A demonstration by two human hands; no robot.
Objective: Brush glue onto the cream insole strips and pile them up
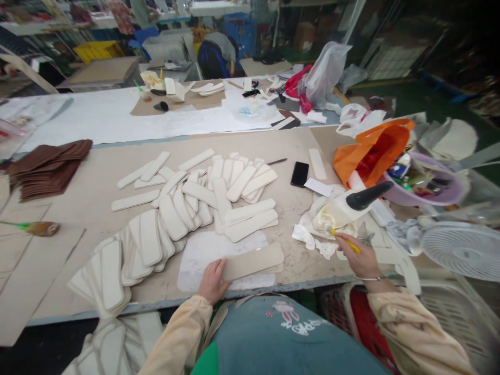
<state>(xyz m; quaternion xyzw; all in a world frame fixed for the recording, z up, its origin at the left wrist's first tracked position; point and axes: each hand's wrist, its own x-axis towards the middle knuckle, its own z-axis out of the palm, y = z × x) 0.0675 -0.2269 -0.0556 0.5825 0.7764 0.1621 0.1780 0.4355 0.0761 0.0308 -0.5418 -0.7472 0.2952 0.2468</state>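
Observation:
My left hand (213,281) rests on the near end of a cream oblong strip (253,262) lying on a glue-stained white sheet (203,258) at the table's front edge. My right hand (361,256) holds a yellow-handled brush (344,240), its tip at a white glue bottle (344,208) with a black nozzle that lies on crumpled rags. Many more cream strips (187,208) lie fanned and overlapping across the tabletop to the left and behind.
A black phone (299,174) lies beyond the strips. An orange bag (371,148), a purple basin (425,190) and a white fan (463,250) crowd the right. Brown pieces (47,166) are stacked far left. A person (219,52) bends over in the background.

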